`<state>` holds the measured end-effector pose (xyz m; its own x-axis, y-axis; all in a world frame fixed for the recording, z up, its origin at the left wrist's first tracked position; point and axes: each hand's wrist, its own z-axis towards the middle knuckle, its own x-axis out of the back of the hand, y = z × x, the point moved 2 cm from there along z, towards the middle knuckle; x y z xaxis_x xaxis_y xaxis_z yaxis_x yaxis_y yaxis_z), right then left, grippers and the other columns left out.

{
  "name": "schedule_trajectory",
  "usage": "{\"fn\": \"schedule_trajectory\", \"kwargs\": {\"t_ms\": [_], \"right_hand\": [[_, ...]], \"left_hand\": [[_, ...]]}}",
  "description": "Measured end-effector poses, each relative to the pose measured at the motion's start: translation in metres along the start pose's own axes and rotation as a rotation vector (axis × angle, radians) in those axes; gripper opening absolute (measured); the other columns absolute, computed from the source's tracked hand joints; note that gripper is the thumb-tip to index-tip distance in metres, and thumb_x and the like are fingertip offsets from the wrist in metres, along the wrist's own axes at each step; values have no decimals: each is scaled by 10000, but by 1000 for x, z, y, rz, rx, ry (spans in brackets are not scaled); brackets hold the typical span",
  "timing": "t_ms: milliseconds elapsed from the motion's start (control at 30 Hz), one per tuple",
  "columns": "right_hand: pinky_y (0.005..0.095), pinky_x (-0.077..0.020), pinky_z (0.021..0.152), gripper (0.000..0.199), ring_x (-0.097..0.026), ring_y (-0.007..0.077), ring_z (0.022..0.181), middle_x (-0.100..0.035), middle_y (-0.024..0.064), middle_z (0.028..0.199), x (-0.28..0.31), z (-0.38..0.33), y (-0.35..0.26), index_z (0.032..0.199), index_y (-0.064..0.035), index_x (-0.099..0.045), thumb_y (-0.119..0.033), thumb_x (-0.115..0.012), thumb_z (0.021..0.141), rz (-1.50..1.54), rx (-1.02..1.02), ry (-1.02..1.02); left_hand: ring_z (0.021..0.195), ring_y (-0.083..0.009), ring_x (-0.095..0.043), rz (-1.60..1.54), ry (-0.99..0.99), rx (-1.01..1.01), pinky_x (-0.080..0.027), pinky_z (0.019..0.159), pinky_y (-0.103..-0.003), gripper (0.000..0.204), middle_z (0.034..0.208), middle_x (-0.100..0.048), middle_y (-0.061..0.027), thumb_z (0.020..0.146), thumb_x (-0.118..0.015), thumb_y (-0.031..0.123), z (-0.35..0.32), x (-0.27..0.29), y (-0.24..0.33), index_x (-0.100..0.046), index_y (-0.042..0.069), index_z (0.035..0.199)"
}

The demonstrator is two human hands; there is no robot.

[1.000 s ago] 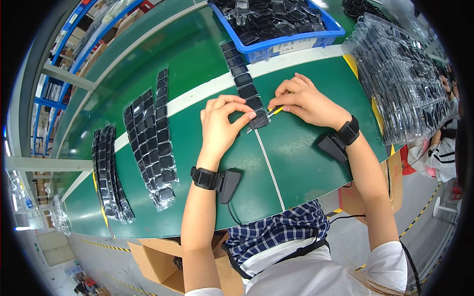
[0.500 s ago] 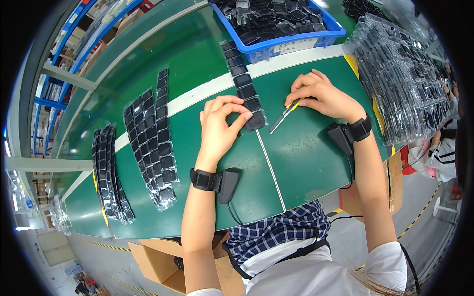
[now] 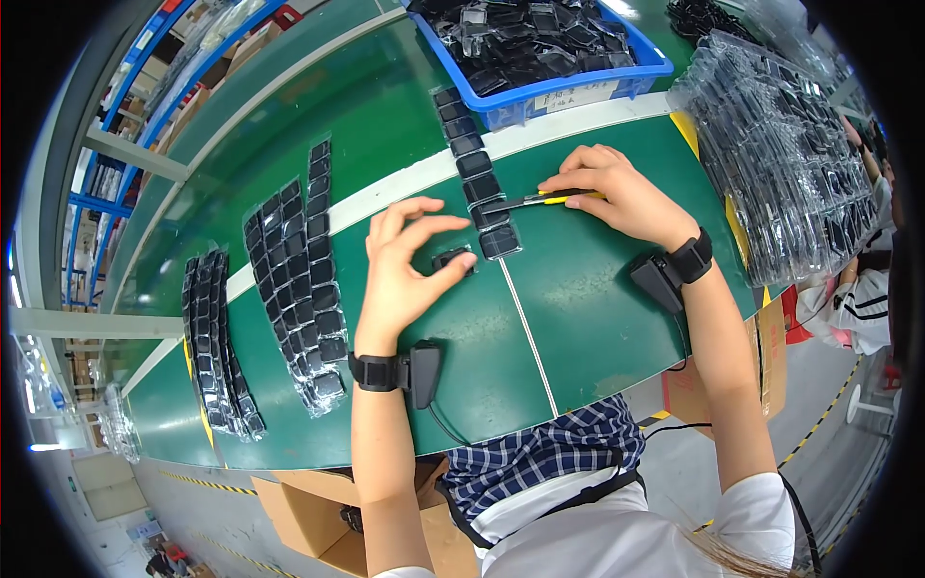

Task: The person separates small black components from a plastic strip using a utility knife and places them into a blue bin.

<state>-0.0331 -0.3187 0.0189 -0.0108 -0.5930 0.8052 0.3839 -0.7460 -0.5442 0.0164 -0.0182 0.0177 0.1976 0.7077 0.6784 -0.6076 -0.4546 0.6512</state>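
Observation:
A strip of black square pieces in clear film (image 3: 477,173) lies from the blue bin down onto the green table (image 3: 597,318). My right hand (image 3: 621,197) grips a slim yellow-and-black utility knife (image 3: 549,198), its dark tip over the strip near the lower end. To the left of that end, my left hand (image 3: 409,260) is open, thumb and fingers spread. Beside its thumb sits a single black piece in film (image 3: 451,258), partly covered by the thumb; whether they touch is hard to tell. Each wrist wears a black strap with a small device.
A blue bin (image 3: 568,87) full of black pieces stands at the back. More strips (image 3: 299,289) and a narrower bundle (image 3: 214,337) lie to the left. Stacked clear plastic trays (image 3: 771,164) rise at the right. Cardboard boxes (image 3: 299,511) sit below the table edge.
My left hand has opened from its pinch at the strip's lower end and drawn left and nearer. The knife has swung left from pointing toward me to lying across the strip.

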Motion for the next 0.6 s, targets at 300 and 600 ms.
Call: {"fn": "schedule_trajectory", "kwargs": {"t_ms": [300,600], "right_hand": [[448,-337,1166,309,-583,225,1061,-595,14,1031,-9,0,-4,1190,-167,-773,-72,-736,899,-51,28,0],[548,-221,1253,280,-591,201,1097,-604,-11,1040,-8,-1,-7,1169,-223,-785,-92,-709,933,-9,19,-111]], "left_hand": [[1288,-252,-467,227,-62,-189,-324,1059,-411,221,1393,-633,63,728,-887,233,5,-19,18,-853,197,944],[1244,-224,-500,64,16,-105,-325,1042,-388,101,1277,-691,70,804,-847,213,14,-28,5,-835,181,899]]}}
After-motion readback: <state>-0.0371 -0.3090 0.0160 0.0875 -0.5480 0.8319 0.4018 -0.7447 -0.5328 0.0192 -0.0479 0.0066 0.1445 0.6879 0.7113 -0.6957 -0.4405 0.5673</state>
